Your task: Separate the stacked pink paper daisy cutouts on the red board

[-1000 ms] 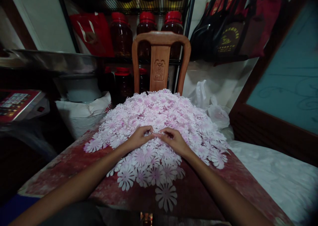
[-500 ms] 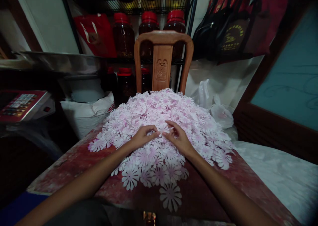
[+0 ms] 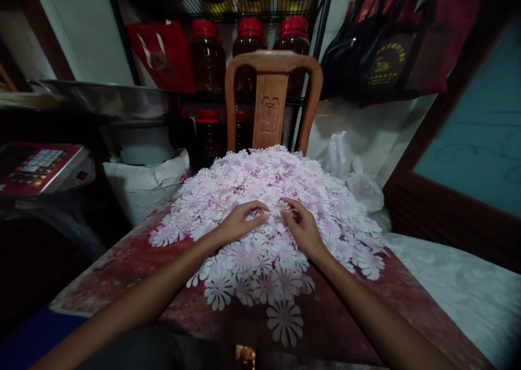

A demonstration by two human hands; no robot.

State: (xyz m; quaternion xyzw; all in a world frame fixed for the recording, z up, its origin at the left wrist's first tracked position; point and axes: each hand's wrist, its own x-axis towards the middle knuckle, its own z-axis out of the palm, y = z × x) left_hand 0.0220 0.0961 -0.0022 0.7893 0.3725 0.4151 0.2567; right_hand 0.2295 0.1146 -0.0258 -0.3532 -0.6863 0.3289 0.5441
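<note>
A wide heap of white and pale pink flower-shaped cutouts (image 3: 260, 180) covers much of the red table (image 3: 122, 261). Over the middle of the heap is my left hand (image 3: 244, 221), its thumb and forefinger curved with a gap between the tips. My right hand (image 3: 301, 226) is just to the right, fingers bent and thumb apart from the forefinger. The two hands do not touch each other. Nothing can be made out in either one. One flower cutout (image 3: 285, 322) lies at the near edge of the heap.
A carved wooden chair (image 3: 271, 107) stands behind the table, before a rack of red-lidded jars (image 3: 208, 58). At the left are a white sack (image 3: 142, 188) and a red scale (image 3: 40, 166). Plastic bags (image 3: 364, 188) and white sheeting (image 3: 451, 283) are at the right.
My hands have moved apart from their nearly touching fingertips, my right hand shifting right. The gap between my left thumb and forefinger shows more clearly. The whole view has shifted slightly.
</note>
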